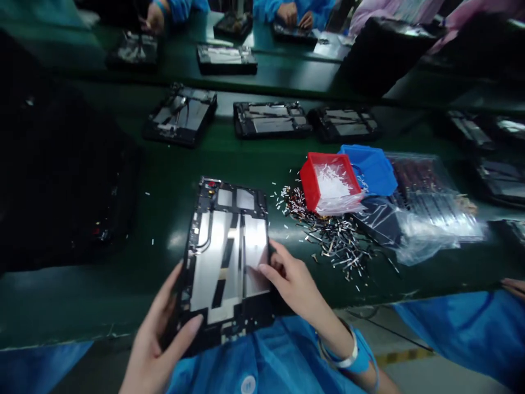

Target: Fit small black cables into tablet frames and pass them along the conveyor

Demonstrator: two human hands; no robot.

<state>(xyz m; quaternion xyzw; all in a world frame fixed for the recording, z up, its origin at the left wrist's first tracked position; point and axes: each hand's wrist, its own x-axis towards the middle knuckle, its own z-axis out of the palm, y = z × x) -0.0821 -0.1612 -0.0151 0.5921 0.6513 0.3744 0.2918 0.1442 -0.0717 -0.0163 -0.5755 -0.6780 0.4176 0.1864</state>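
Observation:
An opened tablet chassis (227, 257) with silver plates and black strips lies tilted over the near edge of the dark green bench (123, 273). My left hand (158, 339) grips its lower left corner, thumb laid across the frame. My right hand (291, 279) rests on the chassis's right side, fingers curled and pressed on the silver plate near the edge. Whether those fingers pinch a small part I cannot tell. A blue wrist strap (353, 358) circles my right wrist.
A red bin (328, 183) of white bits and a blue bin (371, 167) stand right of the chassis, with a heap of small flex parts (332, 235) and clear plastic bags (426, 219). More chassis (270, 119) lie behind. Other people's hands (293, 13) work at the far side. A co-worker's blue sleeve (471, 334) is at right.

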